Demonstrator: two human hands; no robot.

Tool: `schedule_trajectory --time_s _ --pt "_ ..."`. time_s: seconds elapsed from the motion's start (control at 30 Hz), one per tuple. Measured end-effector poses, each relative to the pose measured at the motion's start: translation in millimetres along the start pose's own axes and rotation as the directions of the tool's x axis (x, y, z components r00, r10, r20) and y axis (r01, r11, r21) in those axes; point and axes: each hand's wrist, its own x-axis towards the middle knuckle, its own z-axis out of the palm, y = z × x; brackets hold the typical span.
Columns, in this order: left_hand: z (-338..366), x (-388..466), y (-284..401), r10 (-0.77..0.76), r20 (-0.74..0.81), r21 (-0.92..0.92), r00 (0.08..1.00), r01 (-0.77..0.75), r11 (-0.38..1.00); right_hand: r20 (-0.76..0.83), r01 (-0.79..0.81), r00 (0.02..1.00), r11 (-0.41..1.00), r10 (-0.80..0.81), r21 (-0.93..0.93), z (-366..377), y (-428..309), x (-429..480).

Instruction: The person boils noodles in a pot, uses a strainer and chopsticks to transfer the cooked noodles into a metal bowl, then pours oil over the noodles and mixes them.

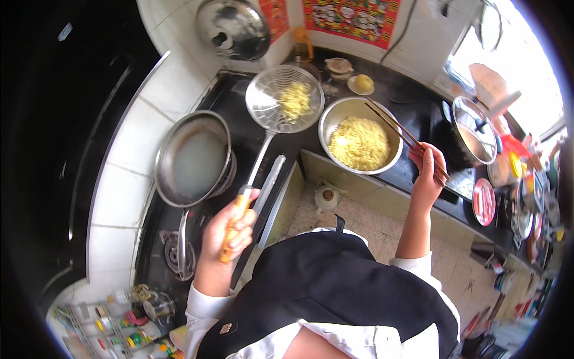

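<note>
My left hand [233, 229] is closed around the wooden handle of a metal skimmer strainer [264, 101]. A small heap of yellow noodles [296, 101] lies in the skimmer, which is held over the counter left of a steel bowl [397, 157]. My right hand [428, 175] holds a pair of brown chopsticks [403, 132], their tips over the bowl's far rim. Inside the bowl is a large mound of yellow noodles [361, 143]. Left of the skimmer, a frying pan [195, 157] with cloudy liquid sits on a stove burner.
A lidded dark pot [471, 134] stands on the right counter, near a red-patterned plate [484, 202]. Behind the bowl are a small dish with a yellow round item [363, 83] and an orange-handled jug [303, 45]. A metal lid [233, 29] hangs on the wall. Bottles crowd a rack at lower left.
</note>
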Motion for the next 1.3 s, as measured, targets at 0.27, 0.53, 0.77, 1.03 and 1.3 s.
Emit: schedule_trajectory --time_s 0.27,0.53,0.77,1.03,1.3 --pt "-40.5 88.9 -60.8 0.153 0.195 0.9 0.969 -0.115 -0.421 -0.094 -0.119 0.99 0.987 0.109 -0.111 -61.1 7.6 -36.1" --pt "-61.3 90.2 -52.1 0.109 0.445 0.659 0.889 -0.243 -0.712 -0.054 -0.21 0.977 0.977 0.208 -0.042 -64.9 31.3 -44.0" --pt "-69.1 84.8 -53.0 0.062 0.454 0.564 0.889 -0.233 -0.792 -0.088 -0.229 0.97 0.973 0.228 -0.001 -49.6 47.2 -30.8" --pt "-68.4 84.2 -57.8 0.14 0.5 0.59 0.854 -0.218 -0.777 -0.086 -0.213 0.974 0.976 0.209 -0.04 -42.1 56.0 -28.1" --pt "-74.9 81.3 -60.0 0.139 0.406 0.673 0.903 -0.193 -0.714 -0.059 -0.207 0.977 0.978 0.205 -0.027 -37.0 56.8 -27.1"
